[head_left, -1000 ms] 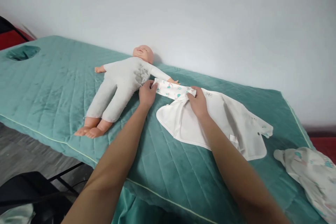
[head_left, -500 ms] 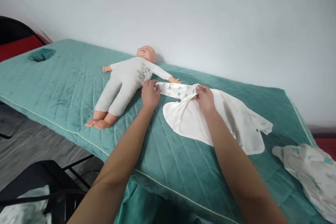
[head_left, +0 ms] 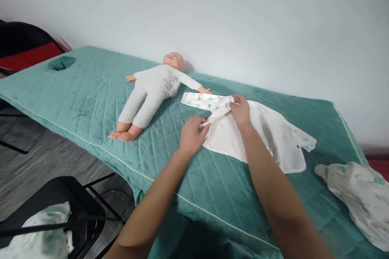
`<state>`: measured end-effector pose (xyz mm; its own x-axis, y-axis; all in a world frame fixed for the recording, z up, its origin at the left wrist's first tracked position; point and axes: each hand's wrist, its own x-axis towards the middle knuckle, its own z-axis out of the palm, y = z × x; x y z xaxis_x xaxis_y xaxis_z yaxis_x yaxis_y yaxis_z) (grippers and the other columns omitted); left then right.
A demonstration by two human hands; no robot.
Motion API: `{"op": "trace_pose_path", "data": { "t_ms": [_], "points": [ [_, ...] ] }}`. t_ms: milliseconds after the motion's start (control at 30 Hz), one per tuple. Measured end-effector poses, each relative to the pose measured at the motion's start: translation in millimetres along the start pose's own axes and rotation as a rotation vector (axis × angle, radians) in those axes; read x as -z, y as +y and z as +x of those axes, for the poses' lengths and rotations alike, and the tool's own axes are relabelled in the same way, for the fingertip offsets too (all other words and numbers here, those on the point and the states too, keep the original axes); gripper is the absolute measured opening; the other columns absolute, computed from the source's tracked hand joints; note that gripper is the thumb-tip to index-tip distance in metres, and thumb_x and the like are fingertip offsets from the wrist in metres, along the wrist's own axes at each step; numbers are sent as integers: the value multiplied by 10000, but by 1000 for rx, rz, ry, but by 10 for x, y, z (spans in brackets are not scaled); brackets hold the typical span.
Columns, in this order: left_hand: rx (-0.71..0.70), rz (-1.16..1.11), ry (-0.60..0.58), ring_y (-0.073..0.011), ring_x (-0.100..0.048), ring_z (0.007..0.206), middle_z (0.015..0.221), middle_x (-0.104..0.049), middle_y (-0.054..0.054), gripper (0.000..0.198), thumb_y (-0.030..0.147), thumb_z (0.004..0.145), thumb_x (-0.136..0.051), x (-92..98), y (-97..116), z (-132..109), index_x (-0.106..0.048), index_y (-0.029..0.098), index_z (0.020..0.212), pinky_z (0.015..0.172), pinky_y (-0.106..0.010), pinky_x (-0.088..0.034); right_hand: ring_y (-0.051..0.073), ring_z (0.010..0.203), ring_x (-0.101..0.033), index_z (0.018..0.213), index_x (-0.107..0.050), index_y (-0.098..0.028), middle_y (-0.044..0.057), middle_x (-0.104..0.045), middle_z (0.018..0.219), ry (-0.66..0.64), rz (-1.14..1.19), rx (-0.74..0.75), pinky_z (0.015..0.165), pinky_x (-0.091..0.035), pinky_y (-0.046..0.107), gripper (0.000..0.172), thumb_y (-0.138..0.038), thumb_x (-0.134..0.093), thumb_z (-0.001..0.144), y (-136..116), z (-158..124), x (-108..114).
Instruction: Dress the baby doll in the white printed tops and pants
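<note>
A white baby garment with a printed sleeve lies spread on the teal quilted table. My left hand pinches the garment's near left edge. My right hand is closed on the fabric where the printed sleeve meets the body. A baby doll in a pale grey suit lies on its back to the left of the garment, one arm reaching toward the sleeve, apart from both hands.
A second printed garment lies at the table's right end. A face hole is at the table's far left. A black chair with cloth on it stands at lower left. A white wall runs behind the table.
My left hand has left the sleeve's end near the doll and moved back toward me to the garment's near edge. My right hand shifted slightly right, staying on the fabric.
</note>
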<state>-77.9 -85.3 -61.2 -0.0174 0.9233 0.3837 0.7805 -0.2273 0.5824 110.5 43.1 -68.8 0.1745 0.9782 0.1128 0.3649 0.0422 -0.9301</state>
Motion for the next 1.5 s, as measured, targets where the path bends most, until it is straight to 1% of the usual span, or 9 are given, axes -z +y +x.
{"op": "trace_pose_path", "data": {
  "t_ms": [233,533,633,767,833,900,1133,1367,1500],
  "points": [
    [-361,239,-173,-255,-615,936,962,-704,-93,262,252,1021,-410,-184,615,-336,-668,266,1064,771,-427,-401,233,934,-647,1185,-630,-178,74,-710,1076,-6,-273,97,919,-495,389,440,-213,-566,751,60,89,304],
    [-184,62,-185,-222,-661,933,1010,-712,-70,226,308,1023,-453,-356,606,-346,-662,222,1015,801,-369,-490,326,1075,-647,1122,-664,-177,126,-717,1073,-66,-539,-8,998,-471,509,336,-264,-630,799,-5,37,379],
    [24,-250,-43,-178,-660,873,945,-714,-23,157,304,996,-526,-328,532,-311,-661,224,1000,768,-307,-496,328,1113,-651,1090,-661,-186,121,-720,1078,-88,-317,-61,1020,-473,524,328,-325,-674,794,-53,31,399],
    [384,-484,511,-157,-615,916,1029,-653,-36,182,348,985,-540,-246,321,-229,-607,216,1092,786,-277,-489,205,1096,-692,1275,-556,-265,58,-726,1199,-239,157,16,958,-552,400,409,-451,-551,912,-121,-12,285],
    [443,-464,736,-177,-574,1105,1210,-585,-73,241,309,970,-550,-208,228,-204,-547,222,1195,901,-303,-484,177,1140,-680,1262,-555,-270,47,-716,1249,-298,380,53,984,-546,373,407,-420,-595,885,-112,-37,177],
    [360,-365,800,-200,-511,1234,1279,-527,-94,275,256,944,-567,-191,189,-203,-526,221,1214,1014,-355,-452,170,1110,-689,1171,-593,-240,54,-733,1197,-269,360,68,974,-551,364,326,-365,-593,870,-62,-45,77],
    [-94,-48,373,-253,-562,1191,1203,-624,-124,228,151,929,-505,-274,302,-205,-586,186,1140,1058,-449,-456,237,1036,-678,1016,-678,-163,118,-739,1086,-123,-197,256,1035,-496,460,261,-184,-460,873,114,-4,37],
    [76,215,118,-352,-467,1419,1430,-591,-158,391,160,883,-569,-386,265,-141,-610,147,1273,1169,-527,-403,252,1304,-565,1062,-767,-233,38,-694,1329,-305,-398,431,1201,-352,442,367,-108,-490,856,90,-159,77],
    [127,278,19,-334,-352,1519,1550,-496,-167,425,186,966,-452,-423,219,-125,-572,120,1368,1235,-565,-310,240,1505,-366,1501,-505,-230,44,-406,1627,-392,-540,470,1245,-282,435,588,-220,-517,913,48,-213,118]
  ]
}}
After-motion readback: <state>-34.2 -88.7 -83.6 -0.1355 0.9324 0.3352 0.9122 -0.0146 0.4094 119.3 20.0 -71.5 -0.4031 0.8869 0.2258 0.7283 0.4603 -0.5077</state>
